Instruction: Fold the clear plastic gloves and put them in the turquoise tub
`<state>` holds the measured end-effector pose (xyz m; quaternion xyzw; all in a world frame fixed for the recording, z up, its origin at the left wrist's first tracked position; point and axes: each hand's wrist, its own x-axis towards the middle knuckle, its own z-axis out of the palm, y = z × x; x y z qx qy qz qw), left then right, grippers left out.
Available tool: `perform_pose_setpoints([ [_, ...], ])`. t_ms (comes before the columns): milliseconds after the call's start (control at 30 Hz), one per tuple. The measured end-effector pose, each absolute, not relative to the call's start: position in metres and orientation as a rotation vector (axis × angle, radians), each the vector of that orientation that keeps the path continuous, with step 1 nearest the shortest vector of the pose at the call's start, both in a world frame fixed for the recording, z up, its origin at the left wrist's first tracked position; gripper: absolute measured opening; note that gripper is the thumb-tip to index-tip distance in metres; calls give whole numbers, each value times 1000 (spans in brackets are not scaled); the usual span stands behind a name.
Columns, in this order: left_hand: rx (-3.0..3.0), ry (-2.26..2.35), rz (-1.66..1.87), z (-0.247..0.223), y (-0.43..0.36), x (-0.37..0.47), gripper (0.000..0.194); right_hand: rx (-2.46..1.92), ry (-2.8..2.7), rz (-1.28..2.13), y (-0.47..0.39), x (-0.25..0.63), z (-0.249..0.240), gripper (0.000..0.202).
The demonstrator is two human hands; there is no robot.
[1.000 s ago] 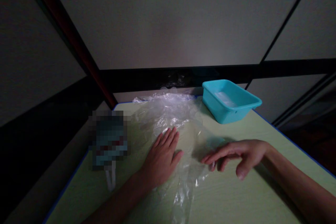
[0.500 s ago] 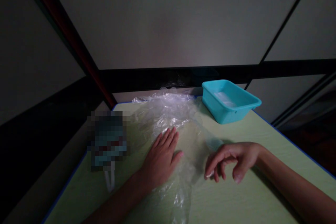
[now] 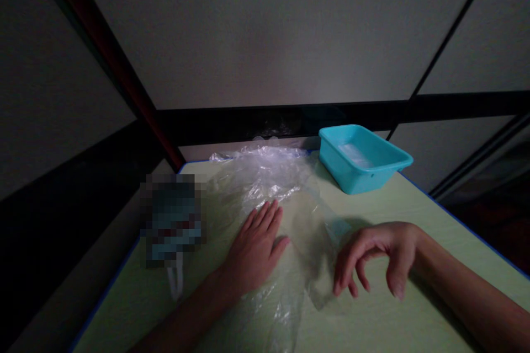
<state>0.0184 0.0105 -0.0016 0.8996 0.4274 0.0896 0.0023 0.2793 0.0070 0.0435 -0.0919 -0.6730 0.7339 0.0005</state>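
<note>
A thin, clear plastic bag or sheet lies spread and wrinkled over the middle of the table, its far end bunched near the back edge. My left hand rests flat on it, palm down, fingers stretched out. To the right, my right hand hovers with fingers curved downward and thumb apart, near the plastic's right edge. Nothing shows between the right thumb and fingers; whether a fingertip touches the film I cannot tell. A pale bluish patch shows on the plastic just behind the right hand.
The light green table has a blue edge and stands against a grey panelled wall. A turquoise plastic basket with something whitish inside sits at the back right. On the left lies a blurred-out item with a white strap.
My right hand has shifted slightly right and nearer, its thumb wider apart from the fingers. The plastic's right side now lies flatter by it. My left hand has stayed in place.
</note>
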Motion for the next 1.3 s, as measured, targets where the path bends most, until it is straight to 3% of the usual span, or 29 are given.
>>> perform_pose_setpoints([
  [233, 2819, 1348, 246, -1, 11, 18, 51, -154, -2108, 2346, 11, 288, 38, 47],
  [467, 2791, 1325, 287, 1, 10, 18, 52, 172, -1994, 2333, 12, 284, 28, 51],
  [700, 2699, 1368, 425, 13, 12, 20, 48, -282, -1897, 2159, 8, 286, 33, 36],
  [933, 2775, 1088, 553, 41, -19, 35, 34, -710, -1646, 1528, 5, 265, 36, 12],
  [1200, 2837, 517, 471, 32, -49, 48, 24, -985, -1966, 1209, 3, 257, 27, 17],
  [1300, 2921, 506, 434, 21, -54, 50, 8, -1006, -2010, 1231, 3, 256, 23, 17],
])
